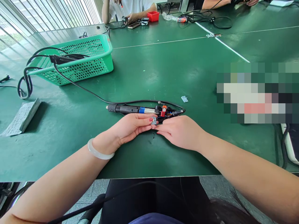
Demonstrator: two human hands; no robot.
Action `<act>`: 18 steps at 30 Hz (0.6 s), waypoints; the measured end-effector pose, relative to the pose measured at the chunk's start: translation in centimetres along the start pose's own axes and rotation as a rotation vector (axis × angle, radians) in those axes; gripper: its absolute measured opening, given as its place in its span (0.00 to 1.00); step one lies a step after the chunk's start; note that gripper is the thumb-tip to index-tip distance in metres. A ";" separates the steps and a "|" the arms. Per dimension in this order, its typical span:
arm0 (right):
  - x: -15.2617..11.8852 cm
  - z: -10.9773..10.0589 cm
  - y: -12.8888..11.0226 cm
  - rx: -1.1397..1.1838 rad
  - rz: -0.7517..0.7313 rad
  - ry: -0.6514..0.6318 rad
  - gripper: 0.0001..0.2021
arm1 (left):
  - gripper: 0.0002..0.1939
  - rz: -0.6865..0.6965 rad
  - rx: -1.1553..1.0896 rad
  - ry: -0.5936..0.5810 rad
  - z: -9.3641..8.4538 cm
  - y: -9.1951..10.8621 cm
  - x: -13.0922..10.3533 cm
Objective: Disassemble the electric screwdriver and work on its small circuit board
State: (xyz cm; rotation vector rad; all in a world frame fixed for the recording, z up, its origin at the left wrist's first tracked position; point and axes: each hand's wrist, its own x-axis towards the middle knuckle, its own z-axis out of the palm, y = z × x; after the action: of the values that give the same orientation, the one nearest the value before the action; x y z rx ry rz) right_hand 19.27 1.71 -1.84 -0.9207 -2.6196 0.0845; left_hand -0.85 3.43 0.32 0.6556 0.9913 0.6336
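Observation:
Between the thumb and fingers of my left hand [130, 127] is a small light-grey printed piece [154, 120], pinched near its edge. My right hand [181, 131] meets it from the other side, fingers closed and pointing left; whether they grip anything is hidden. Just beyond both hands lies a black corded handheld tool [130, 109] with a blue band. Its right end is open, showing wires and a red part [163, 110]. A black cable [135, 101] runs from that end. Another small grey piece [184, 99] lies flat beyond my right hand.
A green basket [102, 62] with coiled cable stands at the back left. A paper-wrapped block [25, 115] lies on the green table [144, 81] at left. Across it, another person's hands work near a red box [153, 16]. A blurred patch covers the right.

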 end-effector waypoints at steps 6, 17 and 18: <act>0.3 0.6 -0.2 -0.042 0.048 -0.021 0.14 | 0.11 0.009 0.024 -0.024 -0.1 -0.5 0.2; 0.2 0.6 0.0 -0.034 0.002 0.016 0.13 | 0.13 0.036 0.020 0.008 0.0 -0.5 0.0; 0.2 0.5 0.0 -0.026 0.008 0.013 0.13 | 0.13 0.038 0.020 0.014 0.0 -0.5 0.0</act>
State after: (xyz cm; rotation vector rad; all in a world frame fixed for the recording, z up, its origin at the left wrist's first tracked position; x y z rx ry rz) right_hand 19.00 1.88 -2.30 -0.9375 -2.6110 0.0462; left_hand -0.79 3.08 -0.08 0.6894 1.0015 0.6631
